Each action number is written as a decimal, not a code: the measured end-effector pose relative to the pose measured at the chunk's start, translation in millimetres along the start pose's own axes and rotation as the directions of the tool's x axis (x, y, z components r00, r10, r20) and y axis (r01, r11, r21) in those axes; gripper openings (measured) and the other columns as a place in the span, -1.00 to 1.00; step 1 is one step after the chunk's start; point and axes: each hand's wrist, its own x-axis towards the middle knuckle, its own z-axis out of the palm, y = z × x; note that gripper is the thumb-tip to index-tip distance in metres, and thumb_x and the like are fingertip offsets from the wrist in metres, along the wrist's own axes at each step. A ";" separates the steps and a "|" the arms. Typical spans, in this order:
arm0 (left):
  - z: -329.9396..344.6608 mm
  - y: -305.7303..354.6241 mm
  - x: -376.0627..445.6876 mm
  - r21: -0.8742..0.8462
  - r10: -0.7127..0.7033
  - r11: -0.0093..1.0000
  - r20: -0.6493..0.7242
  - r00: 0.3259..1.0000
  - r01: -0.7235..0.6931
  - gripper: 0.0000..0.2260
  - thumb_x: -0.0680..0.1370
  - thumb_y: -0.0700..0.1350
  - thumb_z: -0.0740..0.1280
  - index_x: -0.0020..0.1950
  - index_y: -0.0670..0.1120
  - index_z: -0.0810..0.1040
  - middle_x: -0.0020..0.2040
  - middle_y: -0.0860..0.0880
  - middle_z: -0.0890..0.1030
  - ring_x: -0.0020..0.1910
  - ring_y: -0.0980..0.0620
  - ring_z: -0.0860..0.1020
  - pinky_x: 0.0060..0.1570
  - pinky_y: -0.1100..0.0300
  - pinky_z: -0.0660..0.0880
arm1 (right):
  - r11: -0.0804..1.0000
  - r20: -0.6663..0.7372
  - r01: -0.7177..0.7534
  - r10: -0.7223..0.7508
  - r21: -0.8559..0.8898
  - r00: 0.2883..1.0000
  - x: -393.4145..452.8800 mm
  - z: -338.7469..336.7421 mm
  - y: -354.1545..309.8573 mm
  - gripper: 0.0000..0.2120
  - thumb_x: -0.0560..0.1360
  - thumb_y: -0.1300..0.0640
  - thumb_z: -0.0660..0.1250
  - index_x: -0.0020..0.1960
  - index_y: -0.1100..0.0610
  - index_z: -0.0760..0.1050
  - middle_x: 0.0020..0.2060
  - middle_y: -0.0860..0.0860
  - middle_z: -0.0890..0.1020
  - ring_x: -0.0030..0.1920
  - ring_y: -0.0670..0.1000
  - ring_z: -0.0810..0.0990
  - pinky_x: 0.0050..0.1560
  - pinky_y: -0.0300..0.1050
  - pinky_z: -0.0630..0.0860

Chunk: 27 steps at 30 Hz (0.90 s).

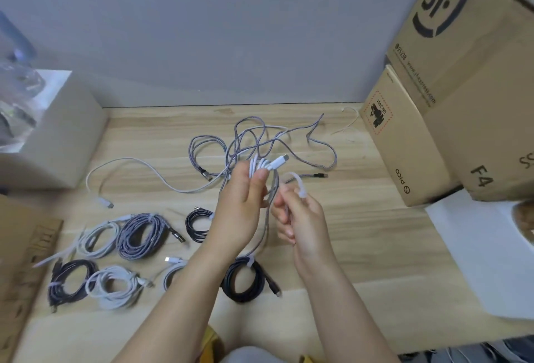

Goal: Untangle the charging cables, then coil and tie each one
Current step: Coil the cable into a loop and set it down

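1. Head view, the step in hand: the left hand [241, 206] pinches a gathered bundle of white cable [260, 166] between thumb and fingers, clamped on its loops, with a white plug [279, 160] sticking out toward the right. This looks like the tying stage for that cable.
2. The right hand [300, 218] has its fingers closed on a pale, translucent tie strip [294, 183] that curves up in an arch just beside the bundle.
3. Judgement on the next move: the strip needs to go round the pinched loops and be fastened, while the left grip keeps the coil from springing open.
4. Still to do: a loose tangle of grey braided cables [260, 142] lies on the wooden worktop [361, 232] behind the hands, and one white cable [138, 166] trails loose to the left.
5. Done, by the look of it: coiled cables [138, 235] lie in rows near the person, some smooth white, some woven grey, some black [245, 278].
6. Materials: braided sheaths look matt and rough; white ones look smooth and rubbery. Cardboard boxes [404, 142] stand to the right.
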 end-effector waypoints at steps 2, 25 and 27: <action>-5.2 4.3 -4.3 0.117 0.073 0.990 0.021 0.997 -0.075 -0.74 0.61 0.01 0.14 -0.13 -0.17 0.29 -0.35 0.06 0.43 -0.37 0.12 0.41 -0.14 -0.10 0.54 | 0.999 -0.047 0.029 -0.031 -0.038 0.998 -5.9 2.2 1.8 -0.65 0.56 0.12 0.24 -0.39 0.09 0.31 -0.56 -0.06 0.26 -0.59 -0.14 0.10 -0.58 -0.33 0.00; -10.0 22.2 -18.8 0.205 0.154 0.961 0.161 0.975 -0.186 -0.74 0.57 -0.03 0.25 0.11 0.02 0.15 -0.44 0.10 0.29 -0.40 0.12 0.34 -0.39 0.32 0.24 | 0.851 -0.366 0.244 -0.436 -0.466 0.822 -26.4 5.9 -0.5 -0.52 0.37 0.35 0.27 -0.51 0.06 0.04 -0.52 -0.07 0.08 -0.38 -0.02 0.06 -0.39 -0.13 0.04; -9.5 22.2 -19.7 0.200 0.153 0.962 0.176 0.973 -0.187 -0.74 0.57 -0.02 0.24 0.11 0.03 0.15 -0.42 0.09 0.30 -0.42 0.13 0.32 -0.39 0.32 0.24 | 0.870 -0.361 0.271 -0.429 -0.412 0.828 -28.0 8.2 -2.5 -0.51 0.37 0.35 0.27 -0.51 0.05 0.05 -0.54 -0.07 0.10 -0.41 -0.04 0.06 -0.43 -0.17 0.04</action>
